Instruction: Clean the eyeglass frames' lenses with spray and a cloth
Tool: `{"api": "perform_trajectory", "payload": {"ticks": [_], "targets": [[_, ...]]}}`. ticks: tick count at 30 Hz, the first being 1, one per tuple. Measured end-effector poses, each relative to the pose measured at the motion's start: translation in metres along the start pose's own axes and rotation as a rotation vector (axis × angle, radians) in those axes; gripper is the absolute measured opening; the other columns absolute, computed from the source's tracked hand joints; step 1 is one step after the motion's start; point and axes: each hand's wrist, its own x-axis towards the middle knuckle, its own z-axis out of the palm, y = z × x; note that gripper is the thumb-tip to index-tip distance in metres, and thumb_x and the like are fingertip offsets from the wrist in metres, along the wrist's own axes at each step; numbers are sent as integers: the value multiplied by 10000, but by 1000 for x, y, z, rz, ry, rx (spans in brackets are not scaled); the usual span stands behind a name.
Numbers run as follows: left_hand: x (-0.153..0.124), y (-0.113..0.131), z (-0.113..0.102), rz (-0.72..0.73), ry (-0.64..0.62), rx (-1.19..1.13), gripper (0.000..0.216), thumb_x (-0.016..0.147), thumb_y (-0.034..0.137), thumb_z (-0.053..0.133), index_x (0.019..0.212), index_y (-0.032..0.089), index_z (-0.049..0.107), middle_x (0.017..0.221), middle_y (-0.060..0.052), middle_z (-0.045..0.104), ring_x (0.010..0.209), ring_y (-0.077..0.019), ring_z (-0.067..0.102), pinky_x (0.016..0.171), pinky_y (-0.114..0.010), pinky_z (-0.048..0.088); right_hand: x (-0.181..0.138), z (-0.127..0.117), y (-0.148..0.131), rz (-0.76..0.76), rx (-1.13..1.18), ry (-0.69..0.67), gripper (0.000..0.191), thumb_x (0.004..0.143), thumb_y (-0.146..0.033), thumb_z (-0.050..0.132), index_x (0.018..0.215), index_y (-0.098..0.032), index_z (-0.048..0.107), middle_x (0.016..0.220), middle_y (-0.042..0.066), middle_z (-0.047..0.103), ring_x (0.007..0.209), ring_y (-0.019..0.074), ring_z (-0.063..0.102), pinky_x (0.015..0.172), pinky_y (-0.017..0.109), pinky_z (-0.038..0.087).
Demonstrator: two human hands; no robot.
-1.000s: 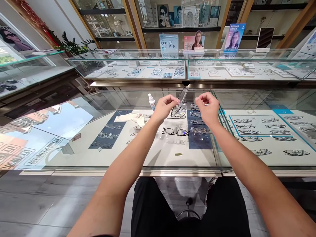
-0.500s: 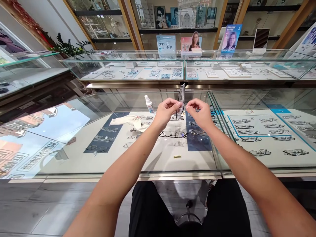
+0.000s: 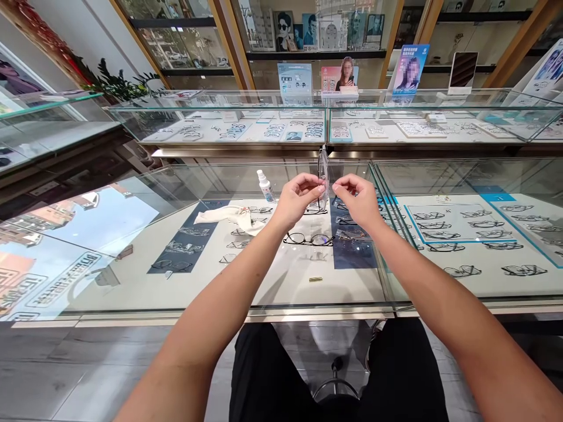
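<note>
Right, both forearms (image 3: 246, 266) reach over the glass counter (image 3: 281, 293), and here's the shift: a second ago the eyeglasses (image 3: 324, 167) were slanting, the right hand (image 3: 361, 198) clear of them; now they stand nearly upright, held up to the right of the white spray bottle (image 3: 265, 187), with that hand drawn in close. That seems to put them within easy reach from both sides. The left hand (image 3: 295, 202) pinches them between thumb and fingers; the right is narrow, fingertips bunched just beside, and whether they touch or grip anything I can't tell. Fingers cover part of the rim, too. A cream cloth (image 3: 231, 218) lies crumpled left of the bottle, a touch nearer. Beyond the bottle runs a display case (image 3: 246, 151), a blue sign (image 3: 294, 82) and a pink sign (image 3: 329, 81) upright above it; farthest back, shelves (image 3: 325, 55).
</note>
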Motion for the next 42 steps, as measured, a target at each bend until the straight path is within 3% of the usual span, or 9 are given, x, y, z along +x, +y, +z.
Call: {"api": "perform_trajectory", "payload": {"ticks": [4, 6, 9, 13, 18, 22, 25, 34, 42], "targets": [[1, -1, -3, 31, 12, 35, 491, 695, 545, 1003, 964, 222, 750, 1120, -87, 801, 946, -194, 723, 831, -324, 630, 5, -9, 6, 22, -70, 186, 182, 953, -409, 702, 864, -250, 699, 614, -45, 484, 581, 166, 434, 603, 330, 382], [1, -3, -5, 49, 5, 65, 483, 712, 550, 993, 966, 215, 756, 1115, -95, 802, 954, -198, 725, 806, -312, 625, 8, -14, 9, -5, -141, 272, 184, 1002, -426, 657, 985, -251, 712, 672, -24, 551, 615, 186, 507, 642, 350, 425], [2, -7, -4, 59, -18, 93, 461, 744, 559, 972, 978, 213, 777, 1098, -96, 805, 932, -194, 724, 776, -297, 613, 10, -20, 11, -99, -242, 339, 279, 1036, -426, 618, 1257, -259, 646, 1000, 60, 712, 819, 225, 643, 809, 403, 517], [2, -10, -2, 36, -50, 88, 496, 754, 582, 961, 1023, 193, 810, 1041, -85, 807, 891, -183, 718, 788, -305, 612, 8, -19, 13, -220, -362, 345, 518, 975, -470, 717, 1411, -279, 511, 1347, 122, 644, 1102, 280, 659, 1016, 509, 536], [1, -12, 1, 34, -89, 70, 517, 747, 586, 970, 1036, 184, 822, 1055, -87, 814, 885, -187, 729, 813, -331, 620, 4, -9, 17, -311, -434, 271, 690, 890, -510, 808, 1444, -282, 465, 1468, 165, 528, 1361, 365, 567, 1095, 586, 538], [-2, -10, 2, 42, -152, 105, 520, 764, 550, 975, 1104, 185, 825, 1155, -119, 820, 1041, -246, 762, 892, -369, 634, 3, -8, 20, -292, -456, 258, 696, 881, -415, 790, 1469, -278, 443, 1496, 169, 488, 1397, 369, 540, 1104, 596, 536], [-4, -9, 2, 21, -181, 116, 531, 786, 542, 963, 1147, 183, 814, 1196, -133, 815, 1055, -259, 769, 858, -369, 647, 4, -10, 20, -279, -471, 262, 699, 865, -336, 761, 1483, -271, 440, 1499, 165, 484, 1389, 365, 536, 1113, 600, 529], [-1, -11, 0, 99, -59, 74, 537, 787, 571, 957, 1126, 185, 800, 1214, -134, 799, 1144, -274, 754, 878, -384, 678, 4, -13, 15, -292, -558, 241, 646, 824, -133, 635, 1446, -233, 491, 1472, 173, 571, 1415, 366, 530, 1220, 613, 459], [2, -5, -4, 172, 77, 49, 556, 792, 595, 950, 1146, 205, 772, 1209, -119, 796, 1104, -248, 761, 867, -379, 681, -1, -11, 11, -248, -641, 216, 567, 770, -98, 636, 1317, -236, 582, 1496, 157, 606, 1399, 382, 541, 1196, 619, 463]]}}
